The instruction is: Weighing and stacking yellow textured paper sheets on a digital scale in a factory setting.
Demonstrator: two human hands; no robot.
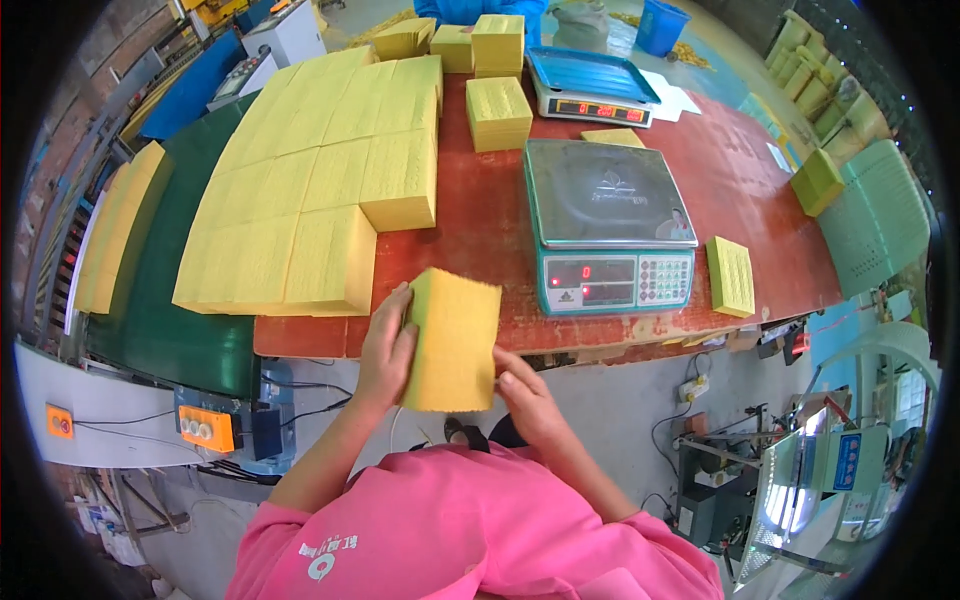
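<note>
Scuffed red table (465, 235) above pale grey floor (615, 410), light green chair (880, 215) at right.

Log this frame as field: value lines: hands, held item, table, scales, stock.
held item: yellow rectangular block of papery sheets
left hand: grips the block's left side
right hand: fingers at its lower right edge; grip unclear
table: worn red-brown tabletop
near scale: teal digital scale with dark metal plate, display lit red
far scale: white digital scale with blue tray, display lit
main stock: rows of yellow rectangular stacks, left of both scales
single stack: small yellow block, right of the near scale
</note>
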